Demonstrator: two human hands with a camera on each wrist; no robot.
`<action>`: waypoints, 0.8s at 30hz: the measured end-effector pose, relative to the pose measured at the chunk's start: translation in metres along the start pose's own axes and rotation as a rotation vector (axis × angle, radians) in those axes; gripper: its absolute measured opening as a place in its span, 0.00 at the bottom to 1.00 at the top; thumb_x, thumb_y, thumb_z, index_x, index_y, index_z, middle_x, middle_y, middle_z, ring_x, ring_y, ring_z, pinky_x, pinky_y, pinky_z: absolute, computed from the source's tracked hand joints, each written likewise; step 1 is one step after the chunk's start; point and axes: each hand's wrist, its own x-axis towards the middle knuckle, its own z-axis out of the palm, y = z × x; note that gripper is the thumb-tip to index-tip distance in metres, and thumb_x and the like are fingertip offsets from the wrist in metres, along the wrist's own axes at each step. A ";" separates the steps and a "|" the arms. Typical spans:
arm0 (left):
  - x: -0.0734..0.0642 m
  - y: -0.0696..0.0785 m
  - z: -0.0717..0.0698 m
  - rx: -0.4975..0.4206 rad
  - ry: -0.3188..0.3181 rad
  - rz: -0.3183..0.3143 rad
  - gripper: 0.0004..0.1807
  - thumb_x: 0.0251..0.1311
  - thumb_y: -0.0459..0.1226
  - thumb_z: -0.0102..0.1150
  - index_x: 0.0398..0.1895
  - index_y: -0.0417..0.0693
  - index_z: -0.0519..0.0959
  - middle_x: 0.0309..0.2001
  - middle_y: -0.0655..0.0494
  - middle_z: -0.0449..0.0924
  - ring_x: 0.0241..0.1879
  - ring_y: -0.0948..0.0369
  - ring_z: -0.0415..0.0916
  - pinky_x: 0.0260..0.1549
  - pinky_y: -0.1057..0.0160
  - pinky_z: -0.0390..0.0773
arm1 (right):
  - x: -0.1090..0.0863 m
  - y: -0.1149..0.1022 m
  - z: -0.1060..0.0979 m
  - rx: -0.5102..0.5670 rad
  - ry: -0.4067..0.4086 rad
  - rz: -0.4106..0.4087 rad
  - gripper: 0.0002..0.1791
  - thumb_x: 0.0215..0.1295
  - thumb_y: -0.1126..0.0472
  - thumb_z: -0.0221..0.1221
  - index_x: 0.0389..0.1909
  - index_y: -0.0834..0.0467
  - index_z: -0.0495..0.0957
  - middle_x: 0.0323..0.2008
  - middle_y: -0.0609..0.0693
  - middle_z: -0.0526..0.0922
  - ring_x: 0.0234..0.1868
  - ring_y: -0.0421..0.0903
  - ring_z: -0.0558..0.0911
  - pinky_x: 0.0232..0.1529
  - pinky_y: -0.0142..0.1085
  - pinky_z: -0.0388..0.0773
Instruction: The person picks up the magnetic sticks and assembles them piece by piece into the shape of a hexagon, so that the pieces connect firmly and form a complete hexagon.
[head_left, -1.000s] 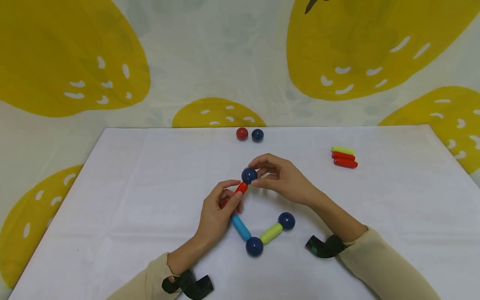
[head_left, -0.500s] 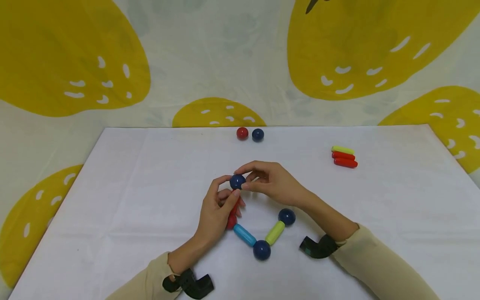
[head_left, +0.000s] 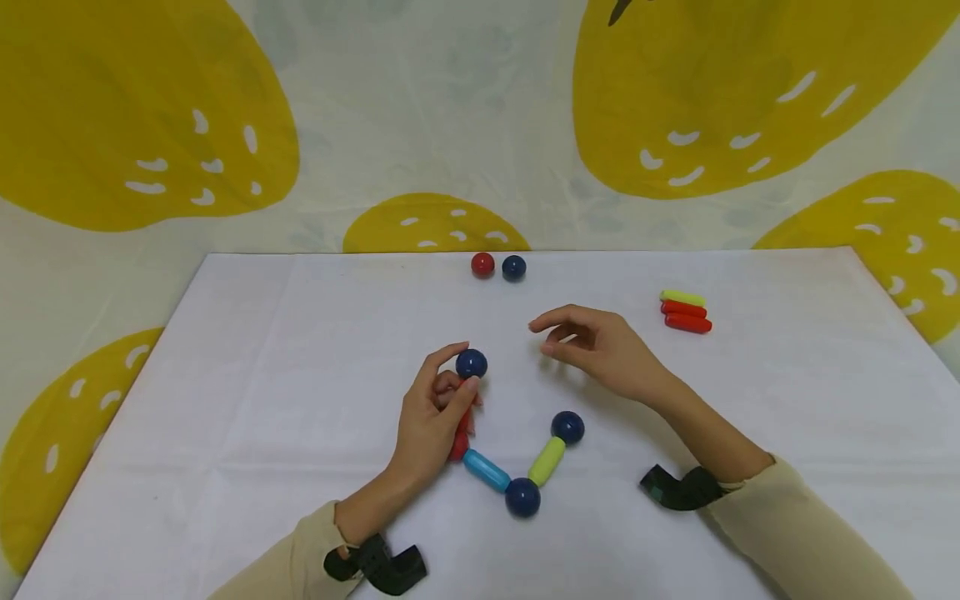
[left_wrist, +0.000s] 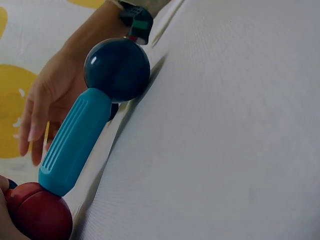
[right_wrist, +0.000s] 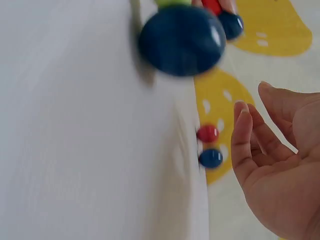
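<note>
My left hand point(head_left: 427, 421) pinches a red rod point(head_left: 464, 421) between thumb and fingers, which partly hide it. A dark blue ball point(head_left: 471, 364) sits at the rod's far end, touched by the index finger. At its near end is a red ball point(head_left: 457, 447), joined to a light blue rod point(head_left: 486, 470). That rod meets another dark blue ball point(left_wrist: 117, 70), from which a yellow-green rod point(head_left: 547, 462) runs to a further dark blue ball point(head_left: 567, 427). Off to the right, my right hand point(head_left: 603, 350) holds nothing, its fingers loosely bent above the table.
Near the back edge of the white table point(head_left: 300, 350) lie a loose red ball point(head_left: 483, 265) and a loose dark blue ball point(head_left: 513, 267). Farther right, a yellow-green rod point(head_left: 682, 297) lies beside two red rods point(head_left: 687, 322). A patterned cloth point(head_left: 450, 125) hangs behind.
Both hands first brought the dark blue ball and red rod leftward, and the chain's near part shifted slightly. The right hand then let go of the ball and moved away right.
</note>
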 end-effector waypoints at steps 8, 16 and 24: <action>-0.001 0.001 0.001 0.019 0.015 -0.020 0.21 0.66 0.28 0.53 0.62 0.43 0.67 0.29 0.35 0.74 0.14 0.44 0.71 0.16 0.66 0.73 | -0.025 0.024 -0.042 -0.164 0.175 0.003 0.16 0.62 0.61 0.64 0.51 0.55 0.80 0.46 0.51 0.82 0.41 0.40 0.79 0.39 0.26 0.76; -0.001 0.002 0.002 0.017 0.020 -0.042 0.21 0.65 0.28 0.54 0.61 0.42 0.67 0.30 0.35 0.74 0.14 0.43 0.72 0.17 0.66 0.72 | -0.051 0.047 -0.077 -0.258 0.320 0.136 0.16 0.62 0.56 0.64 0.51 0.51 0.80 0.45 0.50 0.82 0.38 0.37 0.78 0.38 0.20 0.71; -0.002 0.004 0.002 0.023 0.048 -0.047 0.22 0.65 0.27 0.54 0.61 0.42 0.67 0.30 0.35 0.73 0.15 0.42 0.72 0.17 0.69 0.68 | -0.067 0.067 -0.094 -0.290 0.351 0.275 0.18 0.63 0.48 0.61 0.51 0.52 0.79 0.47 0.52 0.80 0.39 0.39 0.74 0.28 0.26 0.71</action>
